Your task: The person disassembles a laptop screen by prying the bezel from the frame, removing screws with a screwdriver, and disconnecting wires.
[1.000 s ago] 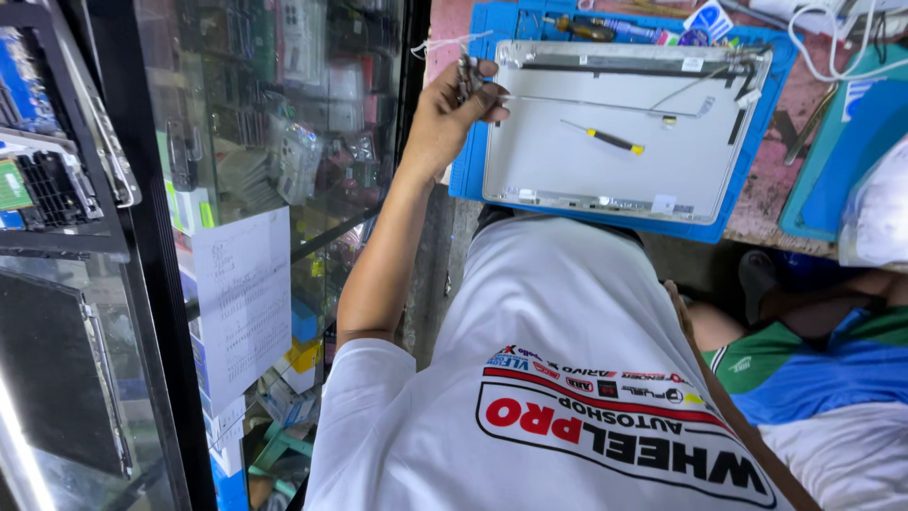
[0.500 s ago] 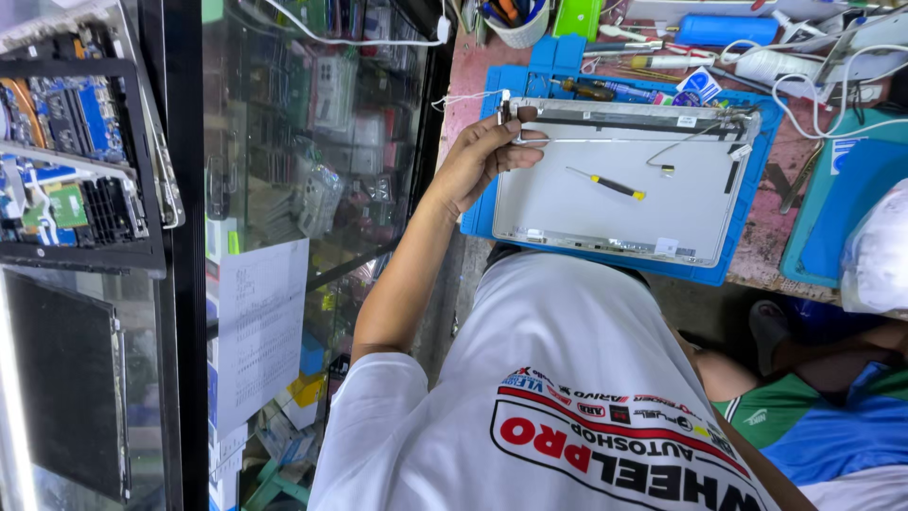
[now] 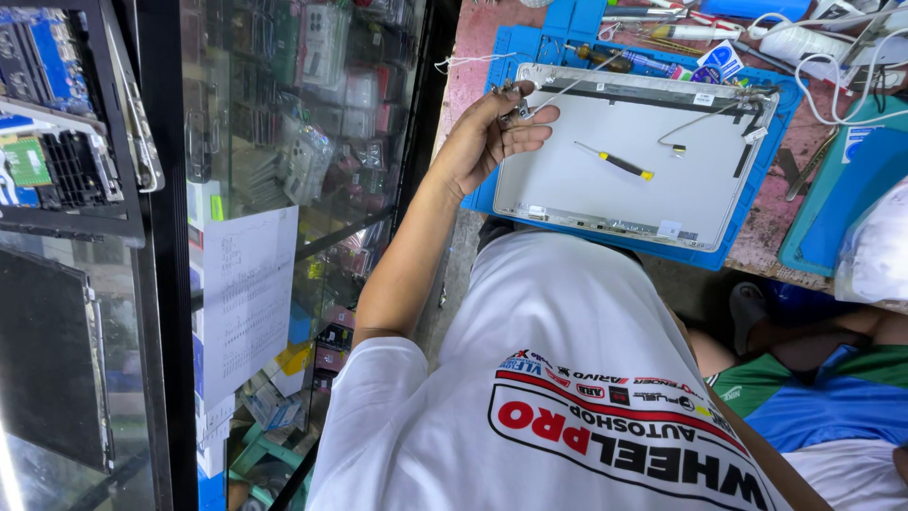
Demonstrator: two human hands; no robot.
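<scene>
My left hand [image 3: 487,137] is at the upper left corner of a silver laptop lid [image 3: 653,194], which lies inside up on a blue work mat [image 3: 567,45]. Its fingers are curled on a small metal hinge piece [image 3: 514,102] right at that corner. A small screwdriver with a yellow handle [image 3: 617,163] lies loose on the lid's middle. Thin cables [image 3: 705,115] run along the lid's top right. My right hand is out of view. My white printed shirt fills the lower frame.
A glass display cabinet [image 3: 303,142] full of parts stands to the left, with a paper sheet [image 3: 248,293] stuck on it. Tools and white cables [image 3: 823,57] crowd the table's far edge. A teal mat [image 3: 832,203] and white bag [image 3: 875,251] lie right. Another person in a green-blue shirt [image 3: 813,402] sits beside me.
The view has shifted, so the lid and mat sit lower in frame. My left hand stays at the lid's upper left corner, still holding the small metal piece.
</scene>
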